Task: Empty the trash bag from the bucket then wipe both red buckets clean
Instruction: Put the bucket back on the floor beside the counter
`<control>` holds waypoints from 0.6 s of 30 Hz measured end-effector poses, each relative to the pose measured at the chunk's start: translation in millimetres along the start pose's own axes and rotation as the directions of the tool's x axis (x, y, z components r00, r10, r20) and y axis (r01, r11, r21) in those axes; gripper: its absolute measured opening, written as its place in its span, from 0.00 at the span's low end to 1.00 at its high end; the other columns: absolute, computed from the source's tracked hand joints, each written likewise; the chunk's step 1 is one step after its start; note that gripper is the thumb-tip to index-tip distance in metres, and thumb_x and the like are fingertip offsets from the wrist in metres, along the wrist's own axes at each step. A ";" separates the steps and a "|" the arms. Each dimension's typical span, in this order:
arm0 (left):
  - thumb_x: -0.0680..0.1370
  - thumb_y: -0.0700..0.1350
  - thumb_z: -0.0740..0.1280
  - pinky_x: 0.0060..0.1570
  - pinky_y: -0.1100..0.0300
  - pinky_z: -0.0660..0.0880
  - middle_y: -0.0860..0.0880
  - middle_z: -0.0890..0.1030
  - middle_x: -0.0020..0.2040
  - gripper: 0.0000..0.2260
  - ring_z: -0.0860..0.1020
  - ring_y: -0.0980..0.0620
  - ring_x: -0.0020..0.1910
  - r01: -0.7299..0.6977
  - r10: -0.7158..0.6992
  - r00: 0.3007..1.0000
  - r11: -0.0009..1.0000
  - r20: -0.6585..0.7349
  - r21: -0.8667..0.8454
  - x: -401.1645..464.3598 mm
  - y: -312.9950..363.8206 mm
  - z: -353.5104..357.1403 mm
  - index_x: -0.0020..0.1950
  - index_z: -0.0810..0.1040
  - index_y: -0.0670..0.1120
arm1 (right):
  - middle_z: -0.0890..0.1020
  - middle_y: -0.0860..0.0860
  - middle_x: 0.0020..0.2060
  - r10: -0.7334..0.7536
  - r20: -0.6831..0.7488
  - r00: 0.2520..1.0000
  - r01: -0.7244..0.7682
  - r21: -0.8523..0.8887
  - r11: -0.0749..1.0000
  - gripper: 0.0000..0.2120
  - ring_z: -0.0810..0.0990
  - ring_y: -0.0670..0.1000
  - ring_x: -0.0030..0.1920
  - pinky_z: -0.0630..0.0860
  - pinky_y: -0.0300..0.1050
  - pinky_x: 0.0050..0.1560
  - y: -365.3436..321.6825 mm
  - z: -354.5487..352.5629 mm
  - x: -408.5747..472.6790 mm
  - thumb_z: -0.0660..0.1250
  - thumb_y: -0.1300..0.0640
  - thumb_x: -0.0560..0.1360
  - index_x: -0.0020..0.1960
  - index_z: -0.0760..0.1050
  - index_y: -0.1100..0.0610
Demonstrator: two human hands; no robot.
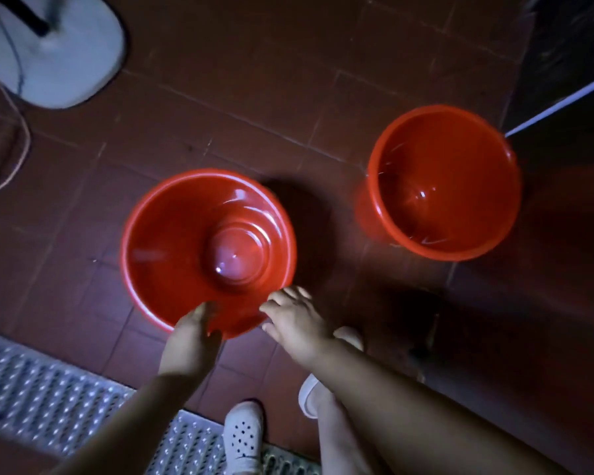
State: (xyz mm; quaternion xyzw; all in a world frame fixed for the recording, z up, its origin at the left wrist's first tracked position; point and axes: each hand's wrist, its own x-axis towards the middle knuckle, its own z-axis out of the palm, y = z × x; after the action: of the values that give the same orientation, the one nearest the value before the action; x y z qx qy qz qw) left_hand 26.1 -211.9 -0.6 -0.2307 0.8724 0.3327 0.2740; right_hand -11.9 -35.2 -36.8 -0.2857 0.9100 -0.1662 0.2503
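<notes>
Two red buckets stand on the dark tile floor: near bucket [208,250] centre-left, far bucket [443,183] well apart to the right. Both look empty; no trash bag or cloth in view, so emptying seems done, wiping status unclear. Left hand [192,332] grips the near bucket's near rim, fingers curled over it. Right hand [294,317] fingers spread, touching the rim just beside.

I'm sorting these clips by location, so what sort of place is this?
Probably a room in a home, dimly lit: a reddish-brown tiled floor, a pedestal fan's white base with its cord, a perforated mat, and two red buckets standing on the tiles.
</notes>
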 end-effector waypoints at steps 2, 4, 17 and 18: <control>0.66 0.33 0.72 0.53 0.49 0.73 0.36 0.81 0.54 0.20 0.78 0.36 0.53 -0.098 0.100 0.995 0.987 -0.013 0.130 -6.2 -34.2 6.8 0.58 0.78 0.37 | 0.75 0.53 0.59 -0.012 0.053 0.999 0.015 -0.053 0.998 0.19 0.69 0.55 0.63 0.54 0.47 0.70 -15.6 27.4 12.8 0.66 0.51 0.73 0.62 0.72 0.56; 0.65 0.33 0.73 0.53 0.49 0.73 0.38 0.80 0.56 0.24 0.77 0.36 0.55 -0.148 0.152 0.988 0.964 0.002 0.223 -9.5 -60.4 10.0 0.61 0.77 0.39 | 0.73 0.53 0.62 -0.008 0.123 0.992 0.024 -0.132 0.991 0.25 0.68 0.54 0.66 0.46 0.47 0.74 -24.3 48.4 21.8 0.66 0.51 0.73 0.67 0.68 0.58; 0.53 0.33 0.74 0.33 0.46 0.80 0.42 0.83 0.39 0.20 0.82 0.38 0.37 -0.516 0.393 0.856 0.599 0.337 0.612 -50.0 -70.0 48.5 0.43 0.85 0.43 | 0.81 0.43 0.32 0.155 0.045 0.987 -0.132 -0.330 0.935 0.12 0.81 0.43 0.40 0.76 0.42 0.58 15.1 59.8 -110.6 0.78 0.46 0.54 0.34 0.81 0.49; 0.47 0.34 0.78 0.32 0.47 0.80 0.43 0.84 0.39 0.24 0.82 0.39 0.37 -0.545 0.398 0.838 0.578 0.373 0.607 -51.0 -64.7 59.8 0.42 0.85 0.44 | 0.81 0.43 0.32 0.166 0.052 0.985 -0.139 -0.336 0.931 0.09 0.81 0.43 0.39 0.77 0.42 0.58 22.7 59.2 -126.9 0.76 0.48 0.57 0.34 0.81 0.50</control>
State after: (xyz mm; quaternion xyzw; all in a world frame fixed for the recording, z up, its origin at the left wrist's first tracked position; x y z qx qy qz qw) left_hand 121.2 -201.9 -35.3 0.1646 0.9291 0.0637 0.3250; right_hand 101.1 49.7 -49.7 -0.2584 0.9338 0.0206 0.2468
